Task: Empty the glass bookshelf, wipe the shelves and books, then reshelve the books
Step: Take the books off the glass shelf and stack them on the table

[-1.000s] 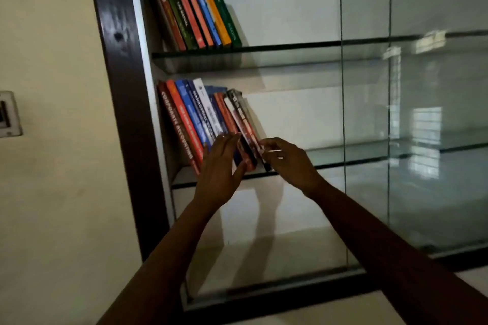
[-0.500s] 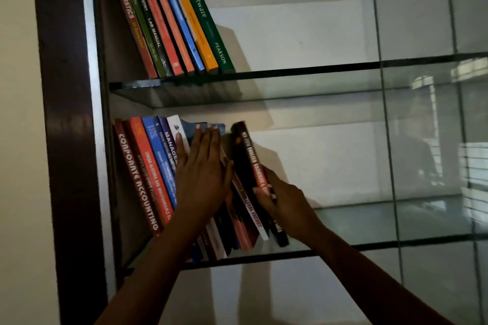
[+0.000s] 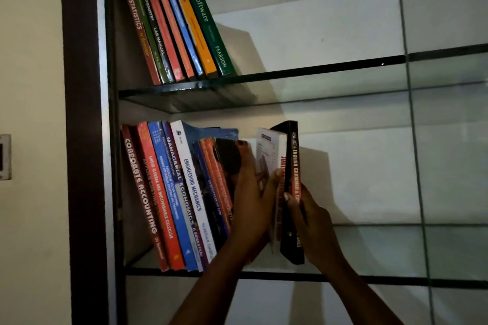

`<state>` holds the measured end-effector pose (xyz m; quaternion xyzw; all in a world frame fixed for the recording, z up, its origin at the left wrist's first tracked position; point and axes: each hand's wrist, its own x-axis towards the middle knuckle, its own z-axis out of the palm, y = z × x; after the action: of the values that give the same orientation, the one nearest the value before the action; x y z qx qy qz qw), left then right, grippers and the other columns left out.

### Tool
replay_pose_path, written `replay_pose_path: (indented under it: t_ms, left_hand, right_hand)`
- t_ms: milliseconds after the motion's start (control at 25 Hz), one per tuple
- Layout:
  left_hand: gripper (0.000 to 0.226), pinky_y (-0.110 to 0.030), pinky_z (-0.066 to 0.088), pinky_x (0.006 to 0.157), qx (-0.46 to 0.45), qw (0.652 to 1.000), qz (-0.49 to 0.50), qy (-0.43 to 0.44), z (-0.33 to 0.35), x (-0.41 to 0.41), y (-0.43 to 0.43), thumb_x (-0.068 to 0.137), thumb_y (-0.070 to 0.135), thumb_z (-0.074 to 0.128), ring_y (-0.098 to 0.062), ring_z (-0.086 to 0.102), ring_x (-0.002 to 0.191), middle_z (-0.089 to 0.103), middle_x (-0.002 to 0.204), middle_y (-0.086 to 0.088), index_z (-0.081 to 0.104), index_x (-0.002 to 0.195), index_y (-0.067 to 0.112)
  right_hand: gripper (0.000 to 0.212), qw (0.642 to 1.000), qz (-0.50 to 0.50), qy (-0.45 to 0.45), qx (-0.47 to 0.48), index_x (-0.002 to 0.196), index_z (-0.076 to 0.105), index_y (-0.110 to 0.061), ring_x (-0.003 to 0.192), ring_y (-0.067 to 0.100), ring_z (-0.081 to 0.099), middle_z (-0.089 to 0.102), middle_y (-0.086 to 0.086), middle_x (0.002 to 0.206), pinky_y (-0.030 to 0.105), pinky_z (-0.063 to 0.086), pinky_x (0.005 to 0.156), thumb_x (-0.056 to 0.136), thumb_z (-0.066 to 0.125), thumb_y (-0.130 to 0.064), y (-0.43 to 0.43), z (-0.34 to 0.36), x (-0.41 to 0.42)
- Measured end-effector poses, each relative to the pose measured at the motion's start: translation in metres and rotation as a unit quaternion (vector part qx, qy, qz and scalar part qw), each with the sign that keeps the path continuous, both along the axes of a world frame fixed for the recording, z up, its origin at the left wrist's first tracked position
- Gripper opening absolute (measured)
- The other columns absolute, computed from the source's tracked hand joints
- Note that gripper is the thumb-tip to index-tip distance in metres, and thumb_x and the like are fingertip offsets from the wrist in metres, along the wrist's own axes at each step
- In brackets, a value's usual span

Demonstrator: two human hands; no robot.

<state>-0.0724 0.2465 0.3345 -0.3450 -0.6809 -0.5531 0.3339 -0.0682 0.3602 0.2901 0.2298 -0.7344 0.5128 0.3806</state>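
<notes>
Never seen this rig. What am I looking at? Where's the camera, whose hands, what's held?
There is no machine here: a person works with two bare hands. The single picture comes from a camera worn on the head, facing a glass bookshelf. Upper books lean on the upper shelf. A lower row leans on the lower shelf. The left hand presses flat against the right end of that row. The right hand grips an upright black book. A white book stands just left of the black one.
</notes>
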Motion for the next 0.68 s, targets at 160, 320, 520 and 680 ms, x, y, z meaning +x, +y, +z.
replay_pose_path:
  t_ms: [160,320,520,680]
  left_hand:
    - [0.045,-0.023,0.048,0.096,0.002,0.998,0.058,-0.015,-0.028,0.001,0.019,0.096,0.034,0.047,-0.003,0.055,0.116,0.055,0.126,0.008,0.031,0.139,0.036]
    - [0.046,-0.033,0.051,0.091,0.000,0.985,0.161,-0.056,-0.025,0.004,0.013,0.096,0.010,0.048,-0.016,0.060,0.104,0.054,0.112,0.002,0.032,0.139,0.012]
    - [0.052,-0.037,0.042,0.102,0.020,0.980,0.198,-0.030,-0.026,0.065,0.009,0.096,0.012,0.044,-0.021,0.044,0.128,0.041,0.143,-0.010,0.019,0.139,0.027]
    - [0.048,-0.028,0.052,0.079,0.067,0.971,0.225,-0.044,-0.022,0.111,-0.023,0.096,0.018,0.042,-0.014,0.060,0.105,0.055,0.123,0.000,0.025,0.140,0.024]
  right_hand:
    - [0.048,1.000,0.017,-0.002,-0.009,0.136,0.030,-0.030,0.083,-0.018,0.057,0.056,-0.019,0.099,0.002,0.044,0.069,0.089,0.033,-0.038,0.003,0.000,0.003]
    - [0.045,0.999,-0.037,0.021,-0.006,0.140,0.031,-0.013,0.083,-0.003,0.055,0.053,-0.007,0.107,0.000,0.040,0.066,0.097,0.039,-0.023,0.001,-0.001,0.004]
    - [0.050,0.998,-0.044,0.038,0.007,0.140,0.034,-0.011,0.096,0.013,0.060,0.061,0.006,0.114,0.018,0.043,0.077,0.094,0.037,-0.031,0.000,-0.003,0.010]
    - [0.051,0.993,-0.057,0.106,0.011,0.134,0.042,-0.003,0.088,0.022,0.065,0.065,0.015,0.106,0.018,0.044,0.067,0.094,0.038,-0.035,0.005,-0.002,0.030]
